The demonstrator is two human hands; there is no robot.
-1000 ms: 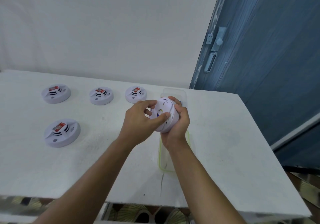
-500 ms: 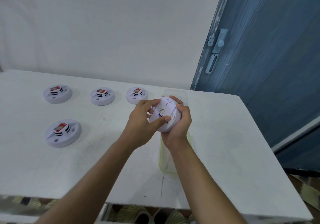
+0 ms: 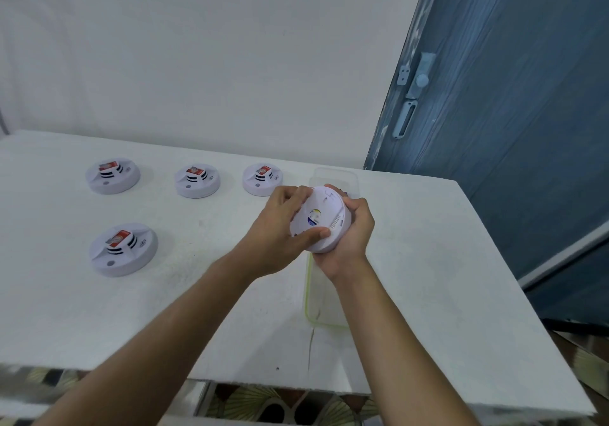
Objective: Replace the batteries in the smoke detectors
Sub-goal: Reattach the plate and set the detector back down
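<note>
Four smoke detectors (image 3: 123,249) lie on the left of the bench (image 3: 428,260), each with a red battery (image 3: 119,239) on top; leave them undisturbed. A fifth detector (image 3: 324,219) is held above the bench, its labelled back tilted toward the viewer.

Left grip (image 3: 280,224): fingers curled on the upper rim, thumb pressed on the lower rim. Right grip (image 3: 354,241): wrapped round the body from beneath.

Judged step: twisting the back against the body. Hold the right grip fixed, rotate with the left only, and work over the clear tray (image 3: 307,293) to catch loose parts.
</note>
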